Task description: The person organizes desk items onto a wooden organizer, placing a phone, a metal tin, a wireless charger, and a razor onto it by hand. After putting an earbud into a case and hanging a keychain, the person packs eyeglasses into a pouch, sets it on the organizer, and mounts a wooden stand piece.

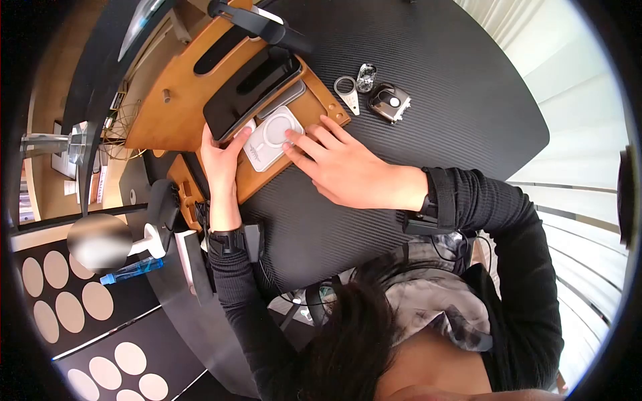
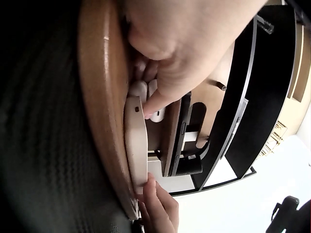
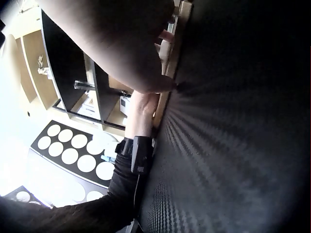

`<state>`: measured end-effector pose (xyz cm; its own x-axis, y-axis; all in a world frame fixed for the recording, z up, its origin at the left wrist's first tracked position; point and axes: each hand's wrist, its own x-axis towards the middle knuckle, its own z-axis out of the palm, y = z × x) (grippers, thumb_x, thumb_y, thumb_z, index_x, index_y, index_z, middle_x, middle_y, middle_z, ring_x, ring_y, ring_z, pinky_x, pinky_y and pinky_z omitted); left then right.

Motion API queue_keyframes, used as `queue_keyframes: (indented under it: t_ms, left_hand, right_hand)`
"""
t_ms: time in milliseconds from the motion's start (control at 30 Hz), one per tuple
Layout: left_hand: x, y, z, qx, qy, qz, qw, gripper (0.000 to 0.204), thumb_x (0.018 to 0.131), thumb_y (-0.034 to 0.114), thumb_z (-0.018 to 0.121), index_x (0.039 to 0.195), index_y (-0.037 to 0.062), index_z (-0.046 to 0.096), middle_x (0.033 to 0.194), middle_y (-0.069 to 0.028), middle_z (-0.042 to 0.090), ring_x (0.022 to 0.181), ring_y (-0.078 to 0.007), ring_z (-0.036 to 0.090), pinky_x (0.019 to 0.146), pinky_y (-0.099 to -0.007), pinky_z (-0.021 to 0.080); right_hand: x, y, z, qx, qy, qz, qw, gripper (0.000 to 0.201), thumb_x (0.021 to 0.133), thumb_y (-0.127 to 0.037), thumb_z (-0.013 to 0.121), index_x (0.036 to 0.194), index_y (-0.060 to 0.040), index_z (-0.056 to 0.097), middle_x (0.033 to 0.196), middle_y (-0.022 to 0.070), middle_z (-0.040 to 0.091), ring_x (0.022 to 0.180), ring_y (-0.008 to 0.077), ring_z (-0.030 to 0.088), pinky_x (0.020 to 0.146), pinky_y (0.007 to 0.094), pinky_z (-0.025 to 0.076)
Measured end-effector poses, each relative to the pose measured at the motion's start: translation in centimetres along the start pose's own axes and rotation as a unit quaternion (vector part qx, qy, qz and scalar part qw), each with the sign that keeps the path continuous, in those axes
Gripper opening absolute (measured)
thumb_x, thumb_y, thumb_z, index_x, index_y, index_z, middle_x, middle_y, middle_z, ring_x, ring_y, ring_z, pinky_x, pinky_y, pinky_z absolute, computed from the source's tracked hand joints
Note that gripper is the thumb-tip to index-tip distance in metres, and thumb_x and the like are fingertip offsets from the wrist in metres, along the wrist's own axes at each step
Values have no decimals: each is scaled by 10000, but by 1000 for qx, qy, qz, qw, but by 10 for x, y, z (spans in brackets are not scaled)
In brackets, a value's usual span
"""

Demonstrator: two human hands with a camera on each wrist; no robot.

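A white magnetic power bank (image 1: 271,142) with a ring on its face lies over the wooden desk stand (image 1: 253,185); the left wrist view shows its edge with a small port. My right hand (image 1: 351,167) reaches in from the right, a fingertip on its face and another finger at its edge. At the opposite end, the thumb of my left hand (image 1: 221,160) extends to its corner. White rounded pieces (image 2: 157,114) sit beside that thumb. A dark phone (image 1: 251,93) leans on the stand and partly hides my left fingers, so I cannot tell what they hold.
On the black desk (image 1: 428,87), right of the stand, are a ring-shaped key holder (image 1: 348,93), a small clear case (image 1: 366,77) and a dark square gadget (image 1: 390,102). A grey slab (image 1: 282,99) lies behind the power bank. A black clamp arm (image 1: 261,27) overhangs the stand.
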<state>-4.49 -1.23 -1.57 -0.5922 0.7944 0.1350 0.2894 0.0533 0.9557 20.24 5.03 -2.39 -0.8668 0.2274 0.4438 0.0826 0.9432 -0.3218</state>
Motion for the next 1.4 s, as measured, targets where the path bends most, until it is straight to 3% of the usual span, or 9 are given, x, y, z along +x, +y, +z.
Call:
queue_keyframes:
  t_ms: [200, 233, 367, 667, 900, 1000, 1067, 1167, 1400]
  left_hand:
    - [-2, -11, -10, 4, -19, 24, 1000, 576, 766, 20, 798, 1278, 26, 532, 1104, -58, 657, 908, -123, 618, 778, -231, 485]
    - [-2, -14, -12, 5, -21, 30, 999, 591, 761, 33, 805, 1284, 27, 530, 1117, -56, 648, 925, -124, 610, 796, -237, 476]
    - [-1, -22, -18, 34, -9, 31, 999, 599, 754, 90, 824, 1276, 16, 539, 1128, -56, 610, 967, -132, 575, 850, -264, 450]
    - [-3, -21, -14, 141, 26, 49, 988, 630, 747, 149, 833, 1284, 4, 537, 1093, -64, 590, 994, -154, 543, 851, -271, 430]
    - [-3, -33, -12, 80, 33, 136, 987, 766, 758, 113, 816, 1397, 10, 407, 1326, -137, 523, 1132, -201, 529, 926, -318, 419]
    - [-17, -30, -12, 45, 66, 133, 988, 733, 758, 98, 805, 1371, 7, 413, 1317, -132, 497, 1131, -224, 520, 955, -356, 419]
    - [-39, -16, -12, 170, 77, 133, 973, 675, 758, 80, 787, 1332, 21, 436, 1258, -127, 499, 1108, -246, 517, 964, -375, 419]
    - [-66, 15, -7, 275, 27, 224, 935, 598, 749, 78, 777, 1267, 24, 484, 1167, -148, 498, 1091, -283, 508, 959, -386, 417]
    - [-85, 18, 0, 323, -46, 215, 920, 346, 808, 47, 725, 1141, 46, 633, 1170, -125, 510, 1095, -266, 530, 936, -349, 435]
  right_hand:
    - [11, 15, -26, 81, -49, 24, 995, 539, 766, -144, 703, 1259, -5, 533, 1299, 143, 472, 1188, 313, 461, 1010, 439, 409]
    - [14, 26, -27, 49, 17, 17, 999, 375, 774, -137, 688, 1117, -11, 601, 1191, 130, 545, 1115, 293, 529, 931, 407, 450]
    - [25, 65, -62, -69, -22, 67, 995, 135, 797, -142, 659, 876, -41, 700, 868, 99, 620, 952, 272, 619, 885, 436, 499]
    - [21, 86, -44, -121, -61, 132, 982, 175, 708, -178, 753, 825, -67, 684, 974, 62, 602, 1009, 230, 585, 878, 404, 496]
    - [21, 93, -45, 56, 86, 158, 982, 165, 712, -156, 728, 757, -53, 607, 912, 50, 565, 767, 210, 629, 691, 326, 525]
    - [21, 91, -46, 137, 157, 135, 969, 157, 727, -136, 703, 768, -45, 582, 917, 48, 547, 704, 178, 599, 644, 301, 515]
    - [22, 90, -46, 184, 177, 127, 959, 153, 736, -128, 691, 777, -42, 572, 927, 48, 541, 690, 160, 580, 637, 295, 508]
    - [21, 89, -43, 224, 150, 126, 955, 151, 743, -121, 680, 794, -40, 564, 947, 48, 536, 671, 130, 547, 611, 277, 493]
    - [19, 89, -37, 233, 104, 129, 958, 130, 757, -96, 667, 795, -38, 557, 964, 38, 540, 673, 102, 536, 589, 245, 479]
